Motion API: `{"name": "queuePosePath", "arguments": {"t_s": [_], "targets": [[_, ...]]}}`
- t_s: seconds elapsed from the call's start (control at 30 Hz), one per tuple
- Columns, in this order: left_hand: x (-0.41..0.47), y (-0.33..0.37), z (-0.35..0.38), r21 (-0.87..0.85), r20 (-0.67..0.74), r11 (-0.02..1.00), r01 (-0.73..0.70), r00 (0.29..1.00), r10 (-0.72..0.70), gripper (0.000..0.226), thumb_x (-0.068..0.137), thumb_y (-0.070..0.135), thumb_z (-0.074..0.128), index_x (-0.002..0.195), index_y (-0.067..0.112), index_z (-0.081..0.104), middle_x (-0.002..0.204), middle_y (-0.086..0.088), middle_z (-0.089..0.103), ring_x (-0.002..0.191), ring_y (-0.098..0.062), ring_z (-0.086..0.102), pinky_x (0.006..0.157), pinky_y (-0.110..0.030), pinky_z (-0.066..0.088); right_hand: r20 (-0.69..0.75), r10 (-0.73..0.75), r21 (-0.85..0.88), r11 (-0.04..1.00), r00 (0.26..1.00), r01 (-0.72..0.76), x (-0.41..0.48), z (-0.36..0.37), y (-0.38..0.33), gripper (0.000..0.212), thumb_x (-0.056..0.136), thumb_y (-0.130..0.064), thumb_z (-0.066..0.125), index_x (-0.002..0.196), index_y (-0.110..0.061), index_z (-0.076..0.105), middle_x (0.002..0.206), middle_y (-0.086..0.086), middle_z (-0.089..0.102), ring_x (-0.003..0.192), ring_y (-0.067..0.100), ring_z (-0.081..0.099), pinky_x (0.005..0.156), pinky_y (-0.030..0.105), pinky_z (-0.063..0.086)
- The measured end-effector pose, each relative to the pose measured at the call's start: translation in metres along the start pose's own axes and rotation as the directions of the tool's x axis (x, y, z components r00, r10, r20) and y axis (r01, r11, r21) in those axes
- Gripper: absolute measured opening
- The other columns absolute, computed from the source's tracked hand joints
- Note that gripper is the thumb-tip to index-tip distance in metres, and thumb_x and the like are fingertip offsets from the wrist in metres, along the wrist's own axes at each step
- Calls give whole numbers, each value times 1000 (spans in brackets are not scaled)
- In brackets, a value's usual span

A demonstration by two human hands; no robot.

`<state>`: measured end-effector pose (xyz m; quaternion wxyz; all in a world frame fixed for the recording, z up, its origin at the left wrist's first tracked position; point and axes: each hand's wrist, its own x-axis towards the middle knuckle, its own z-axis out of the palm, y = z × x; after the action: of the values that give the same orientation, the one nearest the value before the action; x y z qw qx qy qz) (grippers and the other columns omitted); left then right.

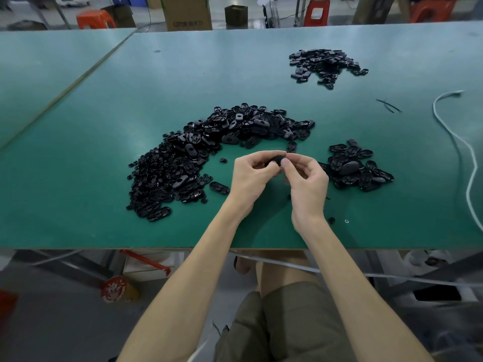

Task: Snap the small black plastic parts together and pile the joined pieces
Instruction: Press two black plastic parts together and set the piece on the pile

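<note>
While my left hand (251, 178) and right hand (305, 181) pinch one part (277, 160) between them, near centre, the heap (209, 147) at left looks huge, the right pile (358, 168), likely joined, small.

- A green-topped bench (104, 105), with a seam running diagonally across its left part.
- A large crescent heap of black parts (209, 142) lies mid-bench.
- A smaller heap (358, 165) lies to its right, apart from it.
- A far pile (324, 65) lies back right.
- A white cable (470, 184) trails along the right side, with thin black strips (388, 105) near it.
</note>
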<state>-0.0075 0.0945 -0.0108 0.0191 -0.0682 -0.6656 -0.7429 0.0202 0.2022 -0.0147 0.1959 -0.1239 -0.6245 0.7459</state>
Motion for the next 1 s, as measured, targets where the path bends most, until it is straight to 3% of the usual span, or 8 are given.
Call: {"name": "queuePosePath", "arguments": {"t_s": [0.27, 0.43, 0.63, 1.0], "targets": [[2, -4, -2, 0, 34, 1000, -16, 999, 16, 27, 90, -7, 63, 108, 5, 79, 95, -5, 80, 81, -10, 73, 79, -20, 56, -17, 20, 21, 1000, 1000, -20, 0, 1, -2, 6, 96, -5, 71, 98, -10, 70, 86, 0, 74, 75, 5, 68, 65, 17, 51], [2, -5, -5, -49, 66, 998, -26, 997, 29, 22, 93, -3, 71, 113, 0, 76, 98, -9, 80, 84, -15, 74, 83, -25, 57, -52, 24, 41, 999, 998, -22, 0, -1, -2, 5, 99, -8, 68, 104, -8, 68, 95, 13, 72, 72, 7, 63, 67, 21, 51], [1, -3, -3, -19, 62, 999, -40, 997, 41, 20, 92, -7, 70, 111, -5, 75, 88, -8, 78, 72, -10, 69, 77, -23, 56, -53, 23, 38, 999, 998, -21, 0, -1, -2, 5, 98, -6, 68, 98, -12, 68, 86, 5, 69, 69, 8, 61, 66, 23, 51], [2, -4, -5, -34, 71, 999, -31, 997, 33, 18, 91, -3, 73, 107, 2, 78, 91, -9, 79, 76, -15, 69, 78, -27, 57, -48, 29, 51, 998, 998, -26, 1, 0, -1, 4, 99, -7, 67, 100, -11, 68, 85, 3, 69, 68, 7, 59, 67, 23, 51]]}}
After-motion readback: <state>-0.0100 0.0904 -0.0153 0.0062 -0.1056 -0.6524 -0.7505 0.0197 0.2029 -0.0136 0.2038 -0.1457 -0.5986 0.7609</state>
